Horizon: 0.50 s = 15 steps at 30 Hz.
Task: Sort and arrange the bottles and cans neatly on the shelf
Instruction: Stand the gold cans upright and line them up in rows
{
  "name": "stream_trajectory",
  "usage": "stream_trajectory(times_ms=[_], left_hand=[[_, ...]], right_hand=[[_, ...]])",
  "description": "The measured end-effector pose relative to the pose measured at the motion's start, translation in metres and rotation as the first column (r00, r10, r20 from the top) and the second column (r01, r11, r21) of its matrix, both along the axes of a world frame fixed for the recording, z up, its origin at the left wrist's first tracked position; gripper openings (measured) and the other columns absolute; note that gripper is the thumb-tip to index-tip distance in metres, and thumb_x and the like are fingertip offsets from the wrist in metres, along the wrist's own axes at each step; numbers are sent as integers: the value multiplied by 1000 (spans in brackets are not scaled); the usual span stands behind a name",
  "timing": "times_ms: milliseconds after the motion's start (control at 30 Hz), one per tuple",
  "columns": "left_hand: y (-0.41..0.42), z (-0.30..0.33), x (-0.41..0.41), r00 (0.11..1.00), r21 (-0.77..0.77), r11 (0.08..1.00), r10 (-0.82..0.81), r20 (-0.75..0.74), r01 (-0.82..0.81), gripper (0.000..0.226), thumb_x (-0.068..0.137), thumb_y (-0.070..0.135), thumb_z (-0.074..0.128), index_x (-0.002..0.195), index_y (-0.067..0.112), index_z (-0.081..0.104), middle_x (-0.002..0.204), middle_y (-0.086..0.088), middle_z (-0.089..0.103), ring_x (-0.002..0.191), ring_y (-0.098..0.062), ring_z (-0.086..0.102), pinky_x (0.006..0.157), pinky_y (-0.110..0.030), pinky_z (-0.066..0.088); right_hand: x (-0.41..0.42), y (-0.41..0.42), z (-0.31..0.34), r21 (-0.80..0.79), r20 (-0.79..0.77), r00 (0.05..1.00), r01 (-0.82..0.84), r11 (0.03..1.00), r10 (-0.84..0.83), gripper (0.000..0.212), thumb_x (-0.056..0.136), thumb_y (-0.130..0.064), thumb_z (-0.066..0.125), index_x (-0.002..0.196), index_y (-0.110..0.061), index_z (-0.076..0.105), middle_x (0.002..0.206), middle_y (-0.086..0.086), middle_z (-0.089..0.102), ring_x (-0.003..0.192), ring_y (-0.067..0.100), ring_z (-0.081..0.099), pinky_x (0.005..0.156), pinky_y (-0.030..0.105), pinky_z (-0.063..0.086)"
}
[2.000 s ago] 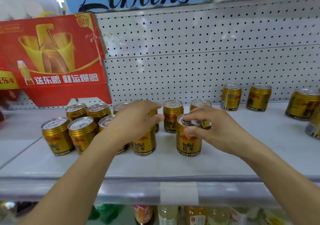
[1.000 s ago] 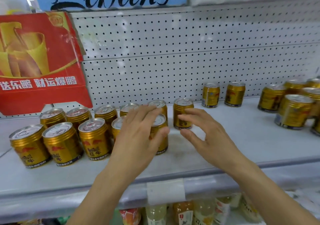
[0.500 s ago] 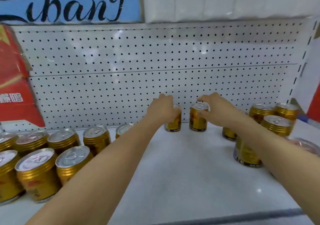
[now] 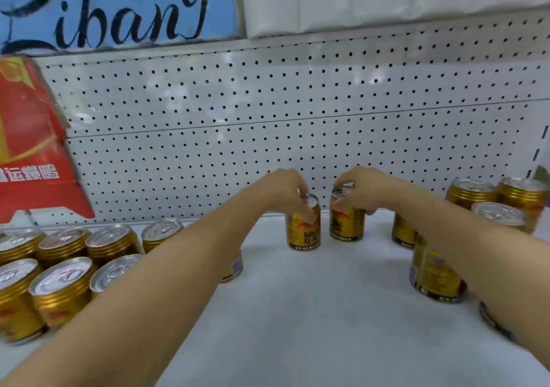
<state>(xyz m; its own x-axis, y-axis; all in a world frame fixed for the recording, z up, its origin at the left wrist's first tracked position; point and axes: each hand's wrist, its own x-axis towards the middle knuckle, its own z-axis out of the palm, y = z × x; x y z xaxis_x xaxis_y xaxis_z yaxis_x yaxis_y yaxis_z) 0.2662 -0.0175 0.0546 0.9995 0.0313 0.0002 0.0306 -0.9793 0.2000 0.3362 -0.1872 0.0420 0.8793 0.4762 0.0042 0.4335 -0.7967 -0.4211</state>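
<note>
Two upright gold cans, left can [image 4: 303, 229] and right can [image 4: 346, 223], each gripped at the rim by left hand [image 4: 279, 190] and right hand [image 4: 361, 187].

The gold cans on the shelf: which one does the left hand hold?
The left hand grips the left can of the middle pair, with readable RedBull lettering.

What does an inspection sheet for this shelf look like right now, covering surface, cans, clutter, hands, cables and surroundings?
Surface: white shelf, middle stretch bare.
Job's things: two gold cans near the pegboard, left can and right can, upright and apart; left cluster in rows; right group looser.
Clutter: nothing seen.
Hands: left hand grips the left can's top; right hand grips the right can's top.
Cables: nothing seen.
Surroundings: white pegboard, red carton at left, blue sign above.
</note>
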Motion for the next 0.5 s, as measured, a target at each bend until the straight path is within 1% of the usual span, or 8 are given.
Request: stream_trajectory(times_ms=[67,167,233,267,333,400,433,500], left_hand=[[1,4,-28,997,-28,997,-73,-31,73,57,69,42,83,120,24,65,111,4,65,96,-17,59,74,-28,49],[7,7,-72,988,-24,989,-144,-63,143,62,69,44,83,125,30,62,116,10,64,98,-13,59,76,-28,49],[13,10,-100,987,-19,991,-137,-80,136,64,68,47,83,127,37,59,114,15,61,101,-10,59,85,-34,52],[18,10,-112,989,-21,992,-122,-88,121,65,68,46,83,128,39,58,110,18,60,101,-9,59,87,-36,52],[30,9,-133,989,-41,994,-106,-102,103,66,68,45,84,128,41,56,106,21,59,100,-7,60,89,-36,54],[44,7,-151,989,-71,993,-105,-100,98,66,67,43,85,127,41,57,111,22,62,101,-4,62,90,-36,54],[51,6,-159,990,-83,992,-101,-97,93,65,67,41,85,126,40,58,112,22,63,100,-2,62,90,-34,54],[63,5,-172,992,-90,994,-78,-98,70,63,69,40,84,126,41,58,109,26,62,98,2,61,90,-31,53]], right_hand=[[-17,-5,2,-4,-25,999,-39,999,39,50,84,-27,71,132,-24,56,121,3,52,99,27,58,57,28,53],[-43,-7,2,29,-45,993,-106,994,108,49,82,-24,72,129,-29,57,121,-1,53,96,22,60,65,31,58],[-60,-5,0,65,-55,984,-164,984,168,50,82,-23,72,129,-32,57,122,-3,55,97,18,60,72,34,59],[-67,-2,-2,75,-59,978,-195,978,199,51,82,-23,73,129,-33,57,124,-4,54,100,17,60,74,32,58],[-79,6,-5,87,-62,968,-237,968,243,55,81,-26,74,131,-35,53,130,-5,50,109,18,56,80,28,52],[-88,16,-8,97,-60,963,-257,961,264,59,81,-29,74,134,-36,49,134,-6,47,116,19,52,87,28,49],[-91,20,-9,96,-55,959,-271,958,277,59,82,-30,74,135,-35,48,134,-7,46,117,18,51,86,27,48],[-96,29,-10,97,-42,953,-294,951,299,56,84,-29,72,134,-36,48,133,-8,47,115,16,51,77,20,46]])
